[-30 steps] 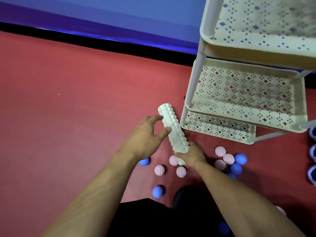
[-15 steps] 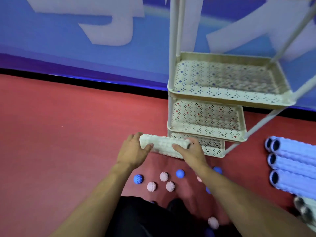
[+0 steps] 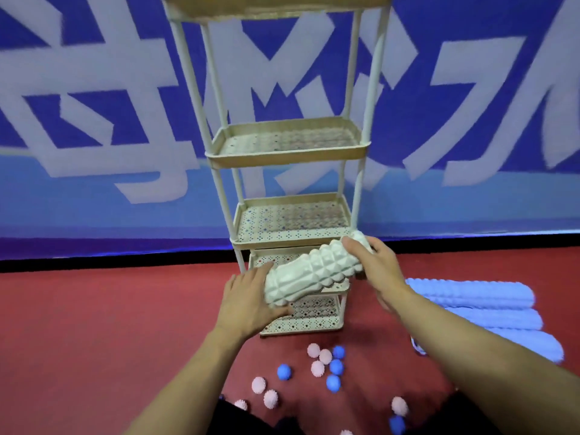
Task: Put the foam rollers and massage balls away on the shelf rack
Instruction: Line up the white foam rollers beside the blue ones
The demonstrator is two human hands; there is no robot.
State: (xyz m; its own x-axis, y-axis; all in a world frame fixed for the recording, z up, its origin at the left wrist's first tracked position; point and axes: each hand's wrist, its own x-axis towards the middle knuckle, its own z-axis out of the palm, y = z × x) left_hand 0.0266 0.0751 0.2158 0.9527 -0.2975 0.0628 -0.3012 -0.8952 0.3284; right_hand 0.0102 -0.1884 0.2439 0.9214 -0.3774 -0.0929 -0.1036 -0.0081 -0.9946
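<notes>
One white foam roller (image 3: pixel 314 273), ridged surface, is held off the floor in front of the shelf rack (image 3: pixel 284 158), tilted with its right end higher and level with the rim of the second shelf from the bottom. The left hand (image 3: pixel 248 301) is cupped over the roller's lower left end, fingers curled on top and thumb under it. The right hand (image 3: pixel 375 265) is wrapped round the upper right end, fingers clamped over the top. The rack, cream perforated plastic on four posts, is stood on the red floor (image 3: pixel 94 324) against a blue wall banner (image 3: pixel 94 105) with large pale lettering; nothing is seen lying on its visible shelves. Blue foam rollers (image 3: pixel 483 309), several, are laid side by side on the floor to the right of the rack. Massage balls (image 3: pixel 324 361), spiky, pink and blue, are scattered on the near floor below the rack, some touching in a cluster, others apart.
</notes>
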